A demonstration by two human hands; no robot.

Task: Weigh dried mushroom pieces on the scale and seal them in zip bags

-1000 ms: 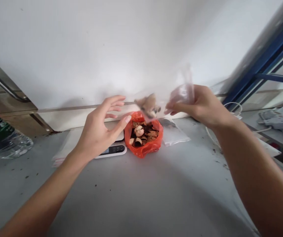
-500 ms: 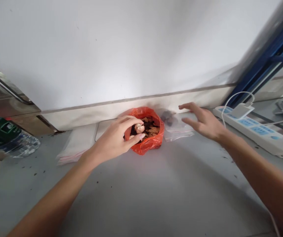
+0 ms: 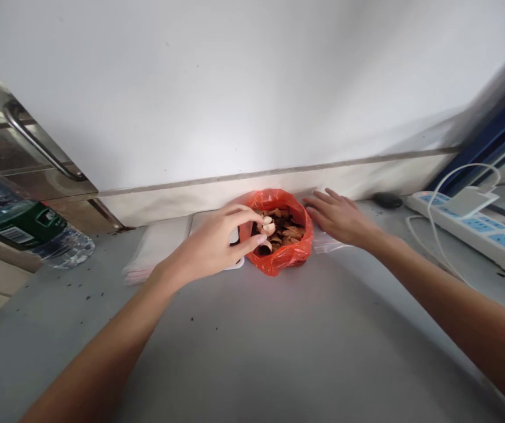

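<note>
A red plastic bag (image 3: pixel 298 254) stands rolled open against the wall, holding brown, dried, bark-like pieces (image 3: pixel 290 232). Over its mouth, my left hand (image 3: pixel 217 241) pinches pale beige dried pieces (image 3: pixel 268 225) between thumb and fingers. My right hand (image 3: pixel 338 217) is open, fingers stretched out, over a clear zip bag (image 3: pixel 329 242) just right of the red bag. It covers most of the zip bag, so its contents are hidden. Partly behind my left hand lies a flat white device (image 3: pixel 237 264) with rounded corners.
A stack of clear zip bags (image 3: pixel 157 244) lies to the left. Farther left are a water bottle (image 3: pixel 36 229) with a green label and a metal handle (image 3: pixel 43 147). On the right are a black mouse-shaped object (image 3: pixel 387 200) and a white power strip (image 3: pixel 477 232) with a plugged-in charger and cable.
My right hand has come down and left onto the clear zip bag from above its right side. My left hand stays at the red bag with the pale pieces. The whole view has shifted.
</note>
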